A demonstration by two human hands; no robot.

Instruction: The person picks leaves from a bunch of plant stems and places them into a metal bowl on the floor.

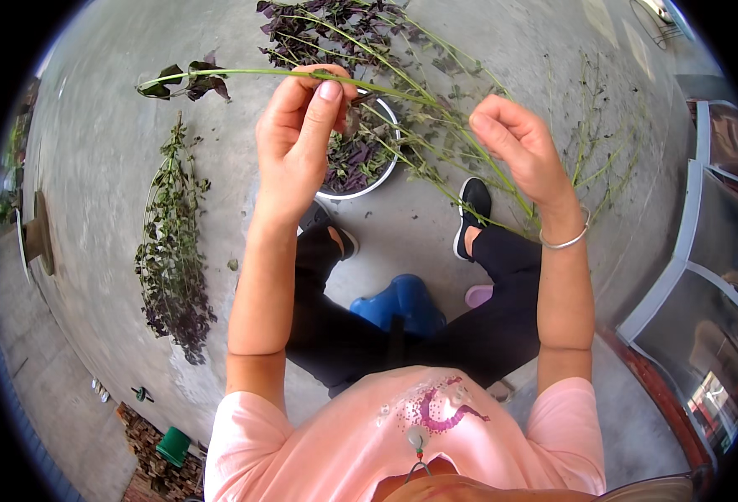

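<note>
My left hand (303, 125) pinches a long green stem (243, 72) between thumb and fingers, with some leaf at the fingertips. Dark purple and green leaves (202, 81) hang at the stem's left end. To the right, the stem meets a longer branching stalk (488, 157) that runs down beneath my right wrist. My right hand (519, 144) is closed, its fingertips close to that stalk, and nothing shows in it. Below my left hand stands a white-rimmed basin (396, 154) holding loose purple and green leaves (356, 163); my hand hides part of it.
Leafy purple stalks (344, 31) lie beyond the basin. Thin, mostly bare stalks (594, 138) lie to the right, a wilted leafy bundle (177, 251) to the left. A blue plastic stool (400, 304) is between my legs. A glass-panelled metal frame (682, 263) stands at right.
</note>
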